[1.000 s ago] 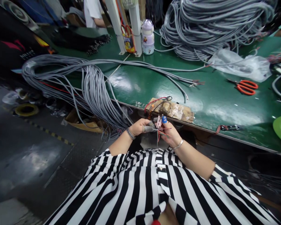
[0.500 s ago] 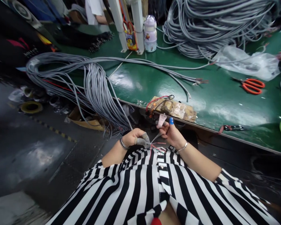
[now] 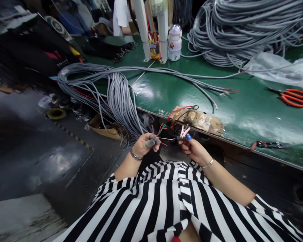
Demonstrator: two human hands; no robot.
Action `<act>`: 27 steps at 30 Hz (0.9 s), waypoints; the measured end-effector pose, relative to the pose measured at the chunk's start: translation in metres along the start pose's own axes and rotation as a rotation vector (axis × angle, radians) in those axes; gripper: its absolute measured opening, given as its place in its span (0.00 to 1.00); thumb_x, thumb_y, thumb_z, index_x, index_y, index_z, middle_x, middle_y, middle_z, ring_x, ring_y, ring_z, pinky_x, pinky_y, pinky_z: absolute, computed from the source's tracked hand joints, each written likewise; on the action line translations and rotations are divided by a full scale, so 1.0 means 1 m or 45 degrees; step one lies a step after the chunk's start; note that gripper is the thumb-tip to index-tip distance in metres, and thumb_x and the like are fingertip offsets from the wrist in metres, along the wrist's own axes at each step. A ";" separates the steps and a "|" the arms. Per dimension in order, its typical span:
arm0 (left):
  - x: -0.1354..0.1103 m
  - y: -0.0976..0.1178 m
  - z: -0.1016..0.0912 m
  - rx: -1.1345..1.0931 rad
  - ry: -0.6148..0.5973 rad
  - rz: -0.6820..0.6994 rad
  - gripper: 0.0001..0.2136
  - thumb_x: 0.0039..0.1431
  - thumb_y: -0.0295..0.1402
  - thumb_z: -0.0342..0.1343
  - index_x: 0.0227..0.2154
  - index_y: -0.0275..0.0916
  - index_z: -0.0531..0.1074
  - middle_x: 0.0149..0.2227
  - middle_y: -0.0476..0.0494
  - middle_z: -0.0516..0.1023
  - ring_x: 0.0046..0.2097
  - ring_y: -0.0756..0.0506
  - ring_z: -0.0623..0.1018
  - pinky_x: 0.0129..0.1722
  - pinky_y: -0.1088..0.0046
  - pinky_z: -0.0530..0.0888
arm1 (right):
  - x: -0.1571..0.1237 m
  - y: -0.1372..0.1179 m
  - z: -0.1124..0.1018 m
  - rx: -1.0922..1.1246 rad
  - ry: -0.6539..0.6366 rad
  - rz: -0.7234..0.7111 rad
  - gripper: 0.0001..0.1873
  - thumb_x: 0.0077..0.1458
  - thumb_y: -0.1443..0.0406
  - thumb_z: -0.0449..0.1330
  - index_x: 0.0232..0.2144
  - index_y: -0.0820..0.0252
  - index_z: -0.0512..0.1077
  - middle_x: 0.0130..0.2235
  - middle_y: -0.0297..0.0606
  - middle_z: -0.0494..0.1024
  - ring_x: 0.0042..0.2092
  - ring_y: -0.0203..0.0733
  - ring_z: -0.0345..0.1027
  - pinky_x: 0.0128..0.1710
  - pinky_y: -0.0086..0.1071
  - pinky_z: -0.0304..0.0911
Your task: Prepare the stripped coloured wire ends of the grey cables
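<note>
My left hand (image 3: 143, 145), with covered fingertips, is closed on the end of a grey cable, from which thin coloured wires (image 3: 162, 129) fan out in green, red, blue and white. Between the two hands runs a white wire (image 3: 168, 138), straight and nearly level. My right hand (image 3: 195, 150) is closed round a small pink V-shaped clip (image 3: 184, 131), a blue cover (image 3: 189, 136) on its thumb. The white wire ends near those fingers; whether they grip it, I cannot tell. A long bundle of grey cables (image 3: 120, 95) hangs over the table edge beside my left hand.
On the green table (image 3: 156, 90) lie a taped board (image 3: 204, 121), orange-handled scissors (image 3: 294, 97), pliers (image 3: 269, 144) and a clear plastic bag (image 3: 275, 67). Behind stand a bottle (image 3: 175, 45) and a large cable coil (image 3: 242, 30). A person in white (image 3: 120, 20) is at the back.
My hands have moved apart and slightly upward. The coloured wires now point up and away, with the white one stretched out. The pink clip has turned, showing its V shape. The view has shifted left.
</note>
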State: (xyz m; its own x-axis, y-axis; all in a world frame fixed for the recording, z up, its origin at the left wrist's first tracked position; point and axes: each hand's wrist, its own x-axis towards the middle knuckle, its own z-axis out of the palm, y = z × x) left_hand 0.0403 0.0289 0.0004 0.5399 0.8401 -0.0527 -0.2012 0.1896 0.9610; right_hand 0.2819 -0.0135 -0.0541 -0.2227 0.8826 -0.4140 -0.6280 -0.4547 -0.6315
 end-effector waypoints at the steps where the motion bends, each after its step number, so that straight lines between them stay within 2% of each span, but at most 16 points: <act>1: 0.002 0.001 0.003 0.029 0.016 0.054 0.20 0.42 0.47 0.68 0.27 0.32 0.76 0.21 0.45 0.76 0.20 0.51 0.74 0.20 0.78 0.70 | 0.000 -0.001 0.000 0.007 0.003 -0.009 0.25 0.40 0.48 0.69 0.30 0.63 0.72 0.28 0.35 0.73 0.20 0.25 0.43 0.16 0.23 0.32; 7: 0.022 0.000 0.026 0.563 0.011 0.379 0.11 0.48 0.37 0.67 0.31 0.35 0.79 0.30 0.43 0.80 0.31 0.50 0.77 0.34 0.76 0.74 | -0.002 -0.018 0.008 0.018 -0.054 -0.131 0.32 0.38 0.39 0.65 0.28 0.62 0.69 0.27 0.34 0.72 0.19 0.25 0.42 0.16 0.23 0.30; 11: 0.040 -0.004 0.036 0.822 -0.042 0.568 0.10 0.50 0.37 0.66 0.31 0.35 0.79 0.29 0.43 0.80 0.31 0.50 0.77 0.34 0.75 0.75 | 0.002 -0.028 0.013 -0.110 -0.113 -0.239 0.32 0.43 0.38 0.62 0.29 0.62 0.70 0.20 0.30 0.65 0.19 0.26 0.42 0.16 0.24 0.32; 14: 0.048 -0.007 0.038 0.842 -0.076 0.581 0.11 0.52 0.38 0.64 0.31 0.34 0.78 0.29 0.43 0.80 0.31 0.50 0.78 0.33 0.75 0.76 | 0.006 -0.030 0.015 -0.215 -0.130 -0.266 0.31 0.47 0.39 0.59 0.26 0.63 0.71 0.15 0.26 0.56 0.18 0.27 0.41 0.16 0.24 0.33; 16: 0.050 -0.009 0.037 0.831 -0.093 0.558 0.11 0.53 0.38 0.64 0.31 0.34 0.78 0.29 0.43 0.80 0.31 0.50 0.78 0.33 0.75 0.76 | 0.010 -0.029 0.016 -0.204 -0.145 -0.253 0.31 0.47 0.39 0.59 0.24 0.63 0.70 0.15 0.25 0.53 0.18 0.27 0.40 0.16 0.24 0.33; 22: 0.049 -0.014 0.034 0.828 -0.148 0.523 0.10 0.53 0.36 0.64 0.32 0.33 0.77 0.29 0.43 0.79 0.30 0.50 0.78 0.33 0.75 0.75 | 0.018 -0.024 0.021 -0.015 -0.217 -0.243 0.30 0.47 0.40 0.61 0.21 0.62 0.66 0.17 0.26 0.55 0.19 0.26 0.38 0.15 0.23 0.34; 27: 0.049 -0.018 0.035 0.878 -0.141 0.491 0.11 0.53 0.38 0.63 0.30 0.33 0.77 0.28 0.44 0.79 0.30 0.50 0.77 0.33 0.75 0.75 | 0.022 -0.021 0.022 0.076 -0.158 -0.280 0.29 0.43 0.43 0.66 0.19 0.62 0.65 0.17 0.26 0.56 0.19 0.25 0.38 0.15 0.22 0.34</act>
State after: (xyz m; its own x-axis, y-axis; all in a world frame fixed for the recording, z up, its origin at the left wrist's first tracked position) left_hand 0.0992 0.0485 -0.0101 0.6203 0.7203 0.3105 0.1414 -0.4921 0.8590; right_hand 0.2735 0.0177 -0.0352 -0.1634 0.9691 -0.1849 -0.7138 -0.2455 -0.6559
